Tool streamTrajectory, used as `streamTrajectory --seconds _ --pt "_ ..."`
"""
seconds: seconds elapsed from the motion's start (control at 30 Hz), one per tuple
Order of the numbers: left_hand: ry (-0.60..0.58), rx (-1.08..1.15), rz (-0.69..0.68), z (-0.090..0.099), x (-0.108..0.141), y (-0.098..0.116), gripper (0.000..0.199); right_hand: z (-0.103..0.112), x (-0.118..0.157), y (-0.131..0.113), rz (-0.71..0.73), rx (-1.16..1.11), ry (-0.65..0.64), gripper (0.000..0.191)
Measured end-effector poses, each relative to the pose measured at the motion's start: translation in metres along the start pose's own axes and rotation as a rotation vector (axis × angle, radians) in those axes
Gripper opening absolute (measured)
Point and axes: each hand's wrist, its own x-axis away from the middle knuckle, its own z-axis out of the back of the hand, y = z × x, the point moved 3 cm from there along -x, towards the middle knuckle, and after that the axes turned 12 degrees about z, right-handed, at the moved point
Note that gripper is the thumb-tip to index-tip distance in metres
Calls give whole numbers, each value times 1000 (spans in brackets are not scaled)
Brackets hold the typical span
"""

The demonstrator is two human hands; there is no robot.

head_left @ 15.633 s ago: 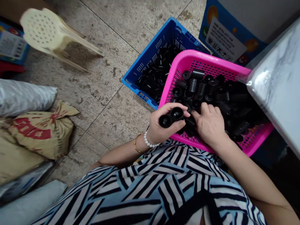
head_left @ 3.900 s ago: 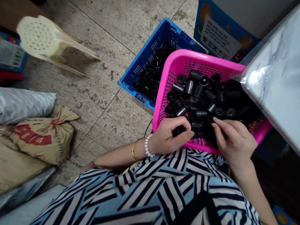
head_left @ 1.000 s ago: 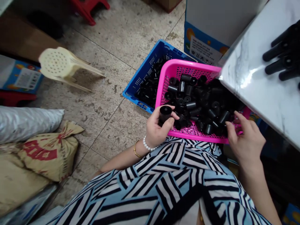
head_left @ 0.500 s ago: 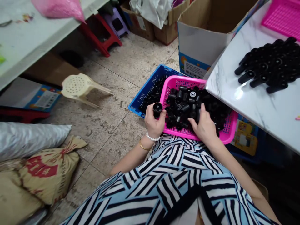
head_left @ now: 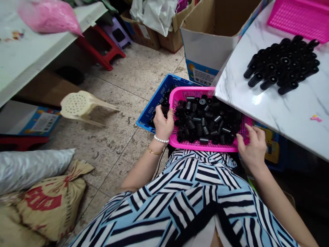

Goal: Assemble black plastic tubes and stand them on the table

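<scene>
A pink plastic basket [head_left: 205,148] sits in front of my body, filled with loose black cylindrical parts [head_left: 203,121]. My left hand [head_left: 163,125] is at its left side, thumb by the rim, fingers curled around a dark round part [head_left: 165,109] that is mostly hidden. At the right end, my right hand [head_left: 253,145] holds the basket's rim between thumb and fingers. Beneath and to the left shows a blue crate [head_left: 146,118] with more black pieces inside. On the marble-patterned table [head_left: 282,116] stands a cluster of upright black cylinders [head_left: 282,65].
Another pink basket [head_left: 300,20] lies at the table's far side. The table corner overhangs my basket. A large open carton [head_left: 208,48] stands behind the crate. On the floor to the left are a cream stool [head_left: 77,103] and a tied sack [head_left: 53,202].
My right hand has left the black parts and moved right to the basket's rim. The parts now lie more evenly spread. My left hand has turned, partly hiding the piece in it.
</scene>
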Motion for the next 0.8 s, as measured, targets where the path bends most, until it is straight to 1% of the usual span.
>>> streamTrajectory --seconds 0.07,0.13,0.2,0.27,0.37,0.47,0.53,0.6,0.63,0.7,0.8 --pt "15 -46 -31 -1 -2 6 49 -7 3 12 -40 31 -17 49" --pt "21 -94 -61 2 -2 10 50 -13 1 18 -82 61 -34 44" --pt "19 -118 -67 9 -2 11 49 -12 -2 20 -122 12 -59 38" --pt "-6 -132 -48 19 0 7 47 -2 -1 20 -135 -52 -85 35" --pt "-70 -152 -14 31 8 0 43 21 8 12 -126 -42 -128 38" --pt "-106 -130 -10 33 19 -4 41 36 12 -2 -65 57 -171 38" --pt "-91 -92 -26 30 24 -2 41 38 7 -13 -2 114 -185 37" --pt "-55 -41 -47 27 25 3 42 32 -6 -25 59 123 -225 37" --pt "-41 -10 -53 26 25 6 41 25 -15 -31 85 118 -275 40" --pt "-51 66 -36 24 22 11 40 5 -32 -44 111 94 -438 47" --pt "-103 208 40 23 17 14 38 -33 -50 -70 90 -4 -709 63"
